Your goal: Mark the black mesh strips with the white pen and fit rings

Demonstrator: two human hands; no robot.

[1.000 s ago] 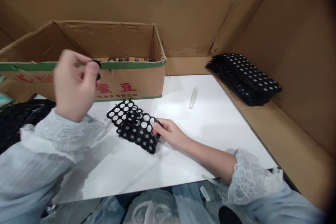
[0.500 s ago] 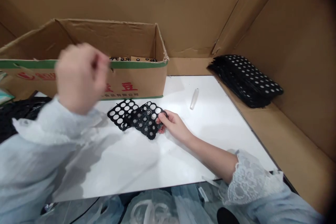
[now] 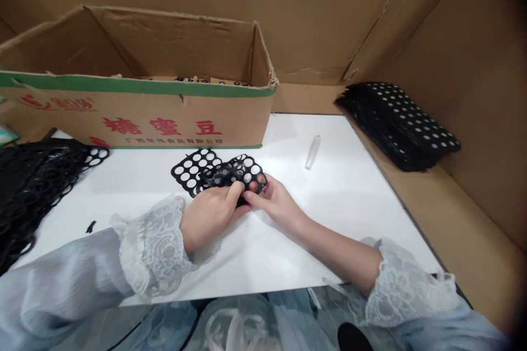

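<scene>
A black sheet punched with rows of round holes (image 3: 224, 175) is held crumpled over the white tabletop, between my two hands. My right hand (image 3: 282, 205) is closed on its right edge, thumb on top, with fingertips showing through the holes. My left hand (image 3: 214, 214) is closed at the sheet's near edge, its thumb close beside the right thumb; its other fingertips are hidden. Under and left of it lies a flatter holed piece (image 3: 196, 167); I cannot tell whether the two are joined.
An open cardboard box (image 3: 185, 115) with small black rings inside stands at the back left. A heap of black holed sheets (image 3: 33, 192) lies left, a neater stack (image 3: 399, 126) right. A translucent, slim tool (image 3: 313, 152) and a small black scrap (image 3: 91, 226) are on the tabletop.
My left hand, earlier raised before the box with small black pieces in its fingers, has come down to the sheet. My right hand kept its hold. The view has shifted slightly.
</scene>
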